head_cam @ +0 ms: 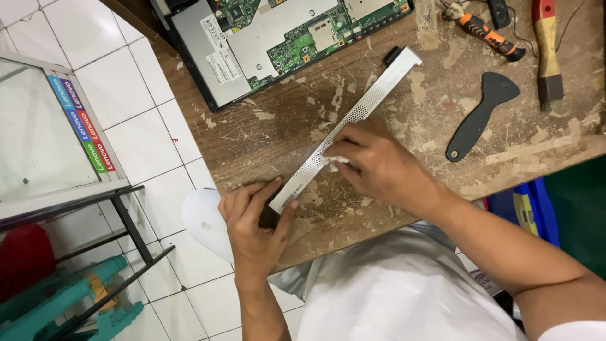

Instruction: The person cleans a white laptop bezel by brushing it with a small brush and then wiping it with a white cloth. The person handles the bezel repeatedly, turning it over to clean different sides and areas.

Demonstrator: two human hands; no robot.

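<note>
A long silver perforated metal strip (pixel 372 101) lies diagonally on the worn wooden table (pixel 265 136). My left hand (pixel 252 224) grips the strip's near end at the table's edge, fingers curled around it. My right hand (pixel 369 164) presses a small white cloth or tissue (pixel 333 161) onto the middle of the strip. The strip's far end has a black tip and points toward an opened laptop (pixel 278 38) with its green circuit board exposed.
A black plastic pry tool (pixel 480 117), an orange-handled screwdriver (pixel 489 35) and a brush with a red and yellow handle (pixel 548 50) lie at the table's right. A glass-topped stand with a black metal frame (pixel 76 202) stands on the white tiled floor at left.
</note>
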